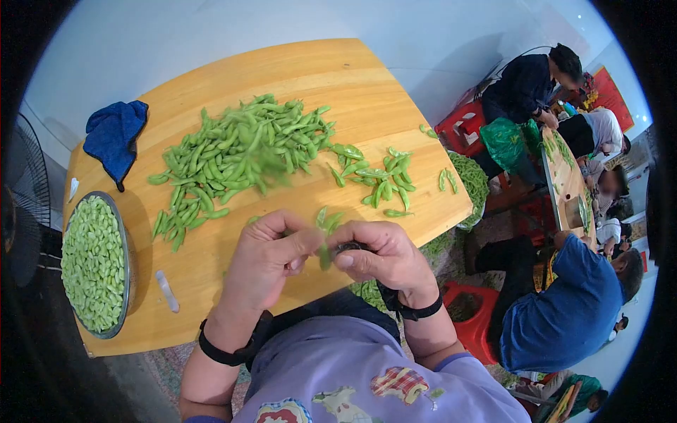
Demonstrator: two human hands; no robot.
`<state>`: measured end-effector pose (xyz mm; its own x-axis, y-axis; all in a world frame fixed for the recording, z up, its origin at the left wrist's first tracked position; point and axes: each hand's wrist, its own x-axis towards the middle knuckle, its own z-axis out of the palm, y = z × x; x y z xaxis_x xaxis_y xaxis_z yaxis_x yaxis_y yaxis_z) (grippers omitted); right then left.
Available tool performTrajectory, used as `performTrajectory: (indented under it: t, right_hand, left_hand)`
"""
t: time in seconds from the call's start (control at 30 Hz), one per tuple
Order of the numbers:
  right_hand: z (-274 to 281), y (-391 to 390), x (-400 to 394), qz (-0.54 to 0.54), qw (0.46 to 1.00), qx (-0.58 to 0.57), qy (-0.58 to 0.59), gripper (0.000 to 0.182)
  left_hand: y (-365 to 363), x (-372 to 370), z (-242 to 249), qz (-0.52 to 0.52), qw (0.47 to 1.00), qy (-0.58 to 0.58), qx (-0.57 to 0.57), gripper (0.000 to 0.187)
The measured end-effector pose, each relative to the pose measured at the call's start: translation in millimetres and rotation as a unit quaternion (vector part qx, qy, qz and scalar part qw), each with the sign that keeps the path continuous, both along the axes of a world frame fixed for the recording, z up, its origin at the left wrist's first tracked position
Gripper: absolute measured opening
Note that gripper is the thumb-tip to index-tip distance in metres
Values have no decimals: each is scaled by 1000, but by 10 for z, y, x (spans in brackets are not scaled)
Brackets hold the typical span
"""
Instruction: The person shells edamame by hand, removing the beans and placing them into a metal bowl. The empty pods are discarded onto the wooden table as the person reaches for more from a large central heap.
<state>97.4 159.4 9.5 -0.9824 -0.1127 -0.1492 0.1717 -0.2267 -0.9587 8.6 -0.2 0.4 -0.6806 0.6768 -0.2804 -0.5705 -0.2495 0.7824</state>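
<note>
Both hands are close together over the front edge of the wooden table. My right hand [381,255] is closed, pinching a green soybean pod [325,256] between thumb and fingers; a small dark object [347,247] shows at its fingertips. My left hand [276,252] is pinched too, its fingertips at the same pod. Just beyond the fingers more pods [330,221] show. Farther back lies a large heap of soybean pods [233,148], partly smeared by motion. To its right is a smaller, looser group of pods [384,180].
A metal bowl [128,271] of shelled green beans stands at the table's left edge. Nearby are a blue cloth [116,137] and a pale strip [167,291]. A fan [29,176] is beyond. At right, several people sit around another table [564,176], with red stools [471,324] beside them.
</note>
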Motion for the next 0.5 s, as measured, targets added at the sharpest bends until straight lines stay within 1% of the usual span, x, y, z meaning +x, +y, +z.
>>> performTrajectory:
  t: [0.03,0.1,0.13,0.2,0.33,0.4,0.5]
  right_hand:
    - [-2,6,6,1,1000,2,0,18]
    - [3,16,27,-6,1000,23,11,18]
    - [26,18,39,-4,1000,26,12,18]
    - [82,11,65,-29,999,45,12,16]
    - [61,33,83,-52,995,77,41,13]
    - [111,13,93,-71,986,131,80,12]
    - [120,-17,169,-83,988,107,67,11]
  left_hand:
    - [8,-1,23,1,1000,0,2,7]
    - [25,-6,70,-4,995,77,-68,4]
    - [42,-6,112,-2,995,77,-65,4]
    - [81,0,181,-20,984,150,-92,4]
    - [156,-11,178,-33,986,152,-56,9]
    - [170,-7,172,-47,982,174,-62,9]
    - [154,24,186,-77,986,143,-40,10]
